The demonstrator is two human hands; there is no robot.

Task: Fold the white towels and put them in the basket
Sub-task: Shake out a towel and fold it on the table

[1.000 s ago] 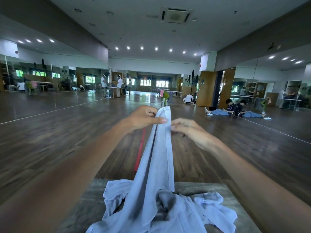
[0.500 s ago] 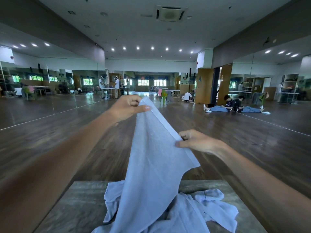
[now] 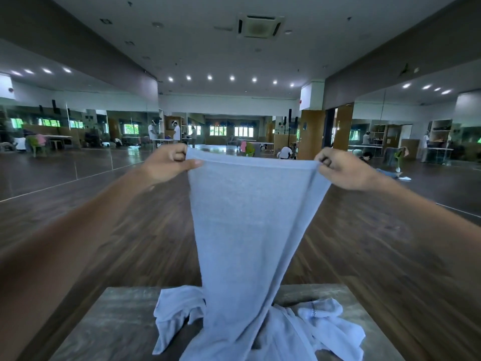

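A white towel (image 3: 247, 217) hangs spread out in front of me, held up by its top edge. My left hand (image 3: 169, 162) pinches the top left corner and my right hand (image 3: 341, 169) pinches the top right corner. The towel's lower part narrows and runs down to the table. More white towels (image 3: 322, 329) lie crumpled in a heap on the wooden table (image 3: 117, 321) below. No basket is in view.
Beyond the table lies a wide dark wooden floor (image 3: 130, 230) with mirrored walls. People stand and sit far off at the back (image 3: 177, 131) and right (image 3: 286, 152), with small tables and chairs near them.
My hands have moved apart along the towel's top edge, from almost touching to wide apart. The towel went from a narrow bunched strip to a flat spread sheet.
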